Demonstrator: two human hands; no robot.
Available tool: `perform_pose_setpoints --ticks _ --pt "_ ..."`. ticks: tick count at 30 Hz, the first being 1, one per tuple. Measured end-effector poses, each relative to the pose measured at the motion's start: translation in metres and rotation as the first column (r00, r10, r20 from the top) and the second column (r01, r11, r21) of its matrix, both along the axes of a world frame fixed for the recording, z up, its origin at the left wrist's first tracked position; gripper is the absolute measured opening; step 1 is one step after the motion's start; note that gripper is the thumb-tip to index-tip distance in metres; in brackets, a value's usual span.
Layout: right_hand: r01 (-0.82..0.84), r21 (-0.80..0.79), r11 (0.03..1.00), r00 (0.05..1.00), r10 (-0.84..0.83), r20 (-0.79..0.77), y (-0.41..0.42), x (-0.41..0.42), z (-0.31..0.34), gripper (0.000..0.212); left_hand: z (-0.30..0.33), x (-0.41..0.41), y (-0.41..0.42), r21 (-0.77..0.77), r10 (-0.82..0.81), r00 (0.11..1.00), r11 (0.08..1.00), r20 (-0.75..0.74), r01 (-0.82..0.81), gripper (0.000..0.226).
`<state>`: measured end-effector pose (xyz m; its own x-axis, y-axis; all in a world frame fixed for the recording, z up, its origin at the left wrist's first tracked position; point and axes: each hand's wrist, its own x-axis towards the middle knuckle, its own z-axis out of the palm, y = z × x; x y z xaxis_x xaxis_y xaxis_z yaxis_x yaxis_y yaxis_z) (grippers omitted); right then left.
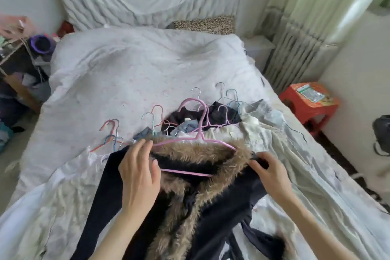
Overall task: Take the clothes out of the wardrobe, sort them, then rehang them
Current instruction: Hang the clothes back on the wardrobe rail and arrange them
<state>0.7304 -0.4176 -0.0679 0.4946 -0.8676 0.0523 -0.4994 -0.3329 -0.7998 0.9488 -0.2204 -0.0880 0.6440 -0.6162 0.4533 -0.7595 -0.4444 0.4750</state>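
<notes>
A black jacket with a brown fur collar lies on the bed in front of me, a pink hanger sitting inside its collar. My left hand rests on the jacket's left shoulder, thumb against the hanger's lower bar. At the right shoulder, my right hand pinches the black fabric. Behind the jacket, a pile of dark and pale clothes lies with several coloured hangers scattered around it.
The bed carries a white quilt and a leopard-print pillow at its head. To the right stands a red stool, with a radiator and green curtain behind. A cluttered dark table stands left.
</notes>
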Motion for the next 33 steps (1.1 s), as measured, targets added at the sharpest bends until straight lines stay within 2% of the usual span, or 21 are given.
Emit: perform_pose_setpoints --ticks 2,6,10,14,18,21,24,28,33 --pt "0.085 -0.032 0.996 0.995 -0.083 0.054 -0.009 -0.054 0.025 0.018 0.023 -0.021 -0.024 -0.002 -0.065 0.998 0.998 0.014 0.065 0.046" --pt "0.276 -0.154 0.949 0.955 -0.251 0.160 -0.019 -0.168 0.074 0.032 0.066 -0.078 -0.081 0.001 -0.317 0.948 0.948 0.041 0.317 0.050" --pt "0.429 -0.251 0.867 0.898 -0.379 0.225 -0.017 -0.283 0.117 0.033 0.110 -0.162 -0.141 -0.051 -0.511 0.852 0.853 0.114 0.519 0.038" --pt "0.565 -0.293 0.771 0.820 -0.488 0.298 0.001 -0.394 0.151 0.029 0.146 -0.264 -0.183 -0.144 -0.639 0.764 0.751 0.087 0.645 0.037" --pt "0.652 -0.372 0.660 0.758 -0.578 0.303 0.031 -0.486 0.173 0.024 0.164 -0.365 -0.214 -0.172 -0.743 0.651 0.628 0.157 0.759 0.015" --pt "0.683 -0.453 0.574 0.714 -0.656 0.245 0.059 -0.542 0.185 0.016 0.173 -0.435 -0.223 -0.209 -0.822 0.542 0.507 0.177 0.836 0.014" --pt "0.750 -0.489 0.445 0.607 -0.757 0.242 0.097 -0.595 0.194 0.011 0.182 -0.501 -0.232 -0.243 -0.909 0.381 0.336 0.171 0.910 0.016" --pt "0.836 -0.482 0.264 0.419 -0.873 0.249 0.150 -0.645 0.197 0.011 0.190 -0.582 -0.239 -0.278 -0.974 0.119 0.063 0.190 0.959 0.016" --pt "0.886 -0.462 0.044 0.134 -0.977 0.165 0.220 -0.678 0.178 0.009 0.186 -0.676 -0.230 -0.299 -0.986 -0.115 -0.146 0.118 0.943 0.016"
